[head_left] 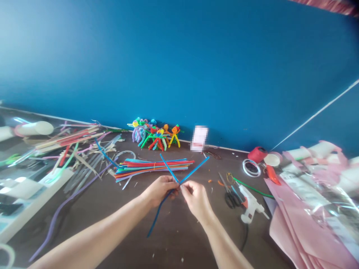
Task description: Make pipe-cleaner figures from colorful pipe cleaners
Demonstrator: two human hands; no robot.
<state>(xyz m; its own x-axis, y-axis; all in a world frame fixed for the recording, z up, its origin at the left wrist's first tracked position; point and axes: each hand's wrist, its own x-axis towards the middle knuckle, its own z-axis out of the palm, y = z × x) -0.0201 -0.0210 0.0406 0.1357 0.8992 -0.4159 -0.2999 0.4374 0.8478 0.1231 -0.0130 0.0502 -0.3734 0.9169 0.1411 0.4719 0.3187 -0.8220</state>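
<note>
My left hand and my right hand meet above the dark table, both closed on blue pipe cleaners that cross between my fingertips. Two blue ends spread upward in a V, and another hangs down below my left hand. Whether the strands are twisted together at the crossing is hidden by my fingers. Just behind my hands lies a banded bundle of colored pipe cleaners. Beyond it, several small pipe-cleaner figures stand against the blue wall.
On the right lie scissors, a white glue gun, a roll of clear tape and pink sheets. Loose pipe cleaners and strips pile up on the left, with a long purple one trailing forward.
</note>
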